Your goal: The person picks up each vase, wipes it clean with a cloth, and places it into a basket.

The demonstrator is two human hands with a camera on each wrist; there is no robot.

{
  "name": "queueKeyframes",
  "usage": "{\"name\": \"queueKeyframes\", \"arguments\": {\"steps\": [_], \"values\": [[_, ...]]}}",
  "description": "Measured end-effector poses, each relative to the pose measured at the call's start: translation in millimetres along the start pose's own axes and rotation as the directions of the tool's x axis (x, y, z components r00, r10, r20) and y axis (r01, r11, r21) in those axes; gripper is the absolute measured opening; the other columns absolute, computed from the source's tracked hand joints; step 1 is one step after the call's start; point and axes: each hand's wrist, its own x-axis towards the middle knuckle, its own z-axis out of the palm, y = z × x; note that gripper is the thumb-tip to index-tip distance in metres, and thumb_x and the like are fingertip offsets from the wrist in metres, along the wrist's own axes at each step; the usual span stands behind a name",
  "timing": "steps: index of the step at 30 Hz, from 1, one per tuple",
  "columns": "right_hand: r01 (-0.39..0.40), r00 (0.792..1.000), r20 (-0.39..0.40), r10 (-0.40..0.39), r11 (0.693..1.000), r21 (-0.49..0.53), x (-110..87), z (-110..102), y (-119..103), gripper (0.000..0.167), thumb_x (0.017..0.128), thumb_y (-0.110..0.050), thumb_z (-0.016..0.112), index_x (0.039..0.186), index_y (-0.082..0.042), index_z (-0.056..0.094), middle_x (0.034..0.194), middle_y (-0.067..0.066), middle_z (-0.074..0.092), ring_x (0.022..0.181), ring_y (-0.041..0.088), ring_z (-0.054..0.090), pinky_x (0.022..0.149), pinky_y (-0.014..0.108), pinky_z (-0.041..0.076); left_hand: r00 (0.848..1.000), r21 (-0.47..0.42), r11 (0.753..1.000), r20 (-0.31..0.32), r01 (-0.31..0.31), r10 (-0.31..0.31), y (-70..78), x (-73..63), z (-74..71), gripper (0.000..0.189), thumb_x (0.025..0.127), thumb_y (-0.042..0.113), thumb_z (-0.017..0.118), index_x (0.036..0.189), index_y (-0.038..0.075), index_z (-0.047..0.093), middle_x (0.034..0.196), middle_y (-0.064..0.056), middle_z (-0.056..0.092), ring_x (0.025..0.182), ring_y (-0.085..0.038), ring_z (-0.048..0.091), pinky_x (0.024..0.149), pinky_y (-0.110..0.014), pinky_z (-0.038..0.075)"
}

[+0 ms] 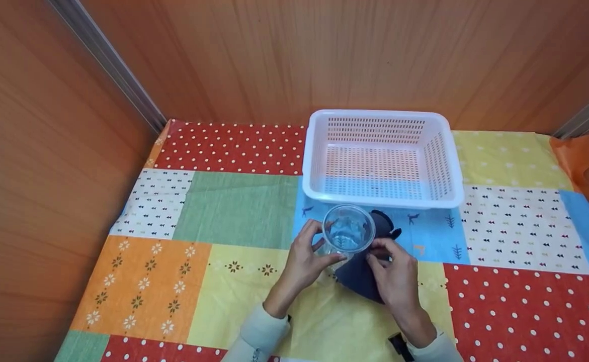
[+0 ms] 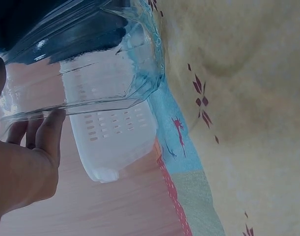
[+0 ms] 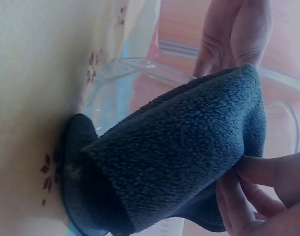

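Observation:
My left hand (image 1: 302,261) grips a clear faceted jar (image 1: 348,230) by its side, thumb and fingers spread around it. The jar's round mouth faces up toward the head camera. A dark blue-grey fuzzy cloth (image 1: 358,277) hangs from my right hand (image 1: 397,276), pinched between thumb and fingers beside the jar. In the right wrist view the folded cloth (image 3: 179,147) covers part of the jar, and its lower end reaches down near the tablecloth. In the left wrist view the jar (image 2: 105,93) is held above the tablecloth, with the dark cloth behind it.
A white perforated plastic basket (image 1: 382,201) stands just beyond the hands, with nothing seen inside. A patchwork-patterned tablecloth (image 1: 244,211) covers the table. Wood-grain panels (image 1: 284,60) rise at the back and on the left.

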Motion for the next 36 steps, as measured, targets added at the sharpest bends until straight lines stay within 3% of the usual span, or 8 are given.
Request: {"name": "queueKeyframes", "arguments": {"steps": [4,11,18,31,36], "values": [[-0.04,0.999,0.034,0.041,0.998,-0.041,0.4,0,5,0.021,0.087,0.015,0.076,0.104,0.003,0.072,0.099,0.018,0.076,0.091,0.033,0.077,0.084,0.049,0.064,1.0,0.006,1.0,-0.002,0.001,-0.001,0.1,-0.1,-0.1,0.048,0.08,0.005,0.092,0.118,0.006,0.063,0.126,-0.014,0.06,0.127,-0.032,0.06,0.104,-0.046,0.057],[-0.092,0.993,0.071,0.098,0.993,-0.074,1.1,2,14,0.018,0.088,0.014,0.075,0.102,0.003,0.071,0.096,0.019,0.076,0.09,0.033,0.077,0.082,0.05,0.065,1.0,0.003,1.0,0.0,-0.002,0.002,0.8,0.7,0.2,0.049,0.08,0.006,0.092,0.119,0.003,0.062,0.127,-0.02,0.06,0.128,-0.033,0.061,0.103,-0.045,0.057],[-0.079,0.992,0.089,0.091,0.988,-0.129,2.4,5,26,0.018,0.085,0.013,0.072,0.094,-0.002,0.068,0.088,0.014,0.077,0.083,0.029,0.076,0.075,0.044,0.063,1.0,-0.015,1.0,-0.004,0.004,-0.004,1.0,0.2,0.4,0.051,0.078,0.006,0.094,0.116,-0.003,0.062,0.125,-0.019,0.061,0.127,-0.032,0.06,0.103,-0.046,0.057],[-0.059,0.989,0.122,0.084,0.98,-0.191,3.2,11,45,0.022,0.08,0.017,0.072,0.087,-0.002,0.062,0.093,0.018,0.075,0.084,0.032,0.076,0.077,0.051,0.064,1.0,-0.013,1.0,-0.005,0.013,-0.013,1.0,0.3,1.6,0.049,0.078,0.005,0.094,0.116,0.006,0.064,0.127,-0.019,0.06,0.126,-0.032,0.061,0.104,-0.047,0.057],[-0.068,0.989,0.117,0.087,0.985,-0.16,2.0,11,48,0.022,0.08,0.017,0.072,0.088,-0.002,0.063,0.092,0.017,0.075,0.084,0.03,0.076,0.076,0.048,0.065,1.0,-0.005,1.0,-0.003,0.017,-0.017,0.3,-0.2,1.5,0.049,0.078,0.005,0.093,0.117,0.006,0.063,0.127,-0.019,0.06,0.128,-0.032,0.061,0.104,-0.047,0.057]]}}
